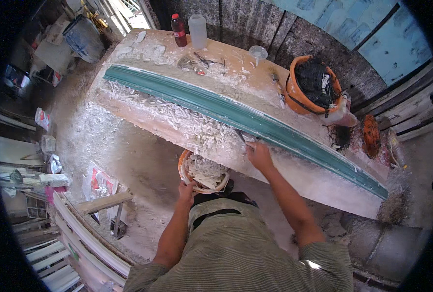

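Observation:
My left hand (186,191) is closed on the near left rim of an orange bucket (182,164), which is heaped with white plaster scraps (205,170). The bucket is held against the near edge of the worktable, low in front of my body. In my right hand (259,155) is a scraper (240,136), its dark blade pointing away to the left over the tabletop. Crumbled white plaster (211,134) lies in a pile between the blade and the bucket. Just beyond, a long green mould (216,108) with whitened edges runs diagonally across the table.
At the table's back stand a red-capped bottle (179,31), a translucent jug (197,31) and an orange tub (299,92) with black stuff inside. A wooden bar (104,202) and long pale mouldings (87,238) stand at the lower left. A blue drum (83,39) is far left.

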A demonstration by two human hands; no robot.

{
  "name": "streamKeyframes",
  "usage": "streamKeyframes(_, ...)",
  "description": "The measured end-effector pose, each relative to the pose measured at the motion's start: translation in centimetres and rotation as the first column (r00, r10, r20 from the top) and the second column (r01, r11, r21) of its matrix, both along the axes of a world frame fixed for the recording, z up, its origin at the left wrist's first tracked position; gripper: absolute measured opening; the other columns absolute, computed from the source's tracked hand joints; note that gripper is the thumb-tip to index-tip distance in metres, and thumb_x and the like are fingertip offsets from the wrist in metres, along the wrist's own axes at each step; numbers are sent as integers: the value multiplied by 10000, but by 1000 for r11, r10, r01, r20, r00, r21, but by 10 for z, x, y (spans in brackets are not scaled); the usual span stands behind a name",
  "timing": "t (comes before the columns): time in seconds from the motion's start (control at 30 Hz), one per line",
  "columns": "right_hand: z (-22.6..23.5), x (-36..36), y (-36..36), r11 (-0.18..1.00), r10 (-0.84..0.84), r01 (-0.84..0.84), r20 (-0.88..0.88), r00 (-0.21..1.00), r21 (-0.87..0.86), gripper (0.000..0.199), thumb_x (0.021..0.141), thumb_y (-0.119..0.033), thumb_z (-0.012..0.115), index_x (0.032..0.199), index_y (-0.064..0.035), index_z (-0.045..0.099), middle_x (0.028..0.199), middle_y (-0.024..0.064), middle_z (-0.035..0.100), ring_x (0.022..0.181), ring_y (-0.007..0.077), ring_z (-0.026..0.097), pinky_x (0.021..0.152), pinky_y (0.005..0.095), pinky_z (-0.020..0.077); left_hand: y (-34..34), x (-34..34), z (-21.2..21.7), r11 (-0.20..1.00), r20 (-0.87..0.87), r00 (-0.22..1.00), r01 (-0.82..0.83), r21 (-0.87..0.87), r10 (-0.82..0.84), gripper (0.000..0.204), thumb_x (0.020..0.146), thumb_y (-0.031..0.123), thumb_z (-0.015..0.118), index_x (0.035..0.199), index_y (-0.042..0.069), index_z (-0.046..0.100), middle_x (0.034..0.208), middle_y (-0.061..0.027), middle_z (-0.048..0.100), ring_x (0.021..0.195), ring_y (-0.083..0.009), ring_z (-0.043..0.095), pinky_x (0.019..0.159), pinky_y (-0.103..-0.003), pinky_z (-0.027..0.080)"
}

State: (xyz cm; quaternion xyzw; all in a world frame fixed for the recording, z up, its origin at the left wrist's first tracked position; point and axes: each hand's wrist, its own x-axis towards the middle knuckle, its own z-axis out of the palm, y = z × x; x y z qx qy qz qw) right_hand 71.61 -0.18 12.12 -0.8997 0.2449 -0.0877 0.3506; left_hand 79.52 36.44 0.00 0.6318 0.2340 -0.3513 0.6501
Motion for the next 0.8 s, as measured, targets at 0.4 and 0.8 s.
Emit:
streamKeyframes(0.4, 4, 22, 3, 993, -75, 87, -143, 987, 85, 276, 882, -223, 674, 1049, -22, 762, 987, 249, 723, 916, 416, 693, 848, 461, 541, 5, 6, -3, 996, -4, 996, -86, -38, 86, 466, 816, 18, 708, 1249, 54, 540, 1097, -107, 653, 935, -278, 695, 715, -441, 624)
streamKeyframes(0.8, -9, 0, 51, 954, -274, 260, 86, 958, 146, 290, 898, -196, 684, 1105, 1, 732, 1032, 214, 728, 944, 362, 711, 862, 416, 547, 12, 39, 22, 996, -8, 999, 37, -76, -37, 413, 832, 14, 688, 1215, 13, 535, 1099, -118, 648, 948, -270, 689, 765, -415, 623)
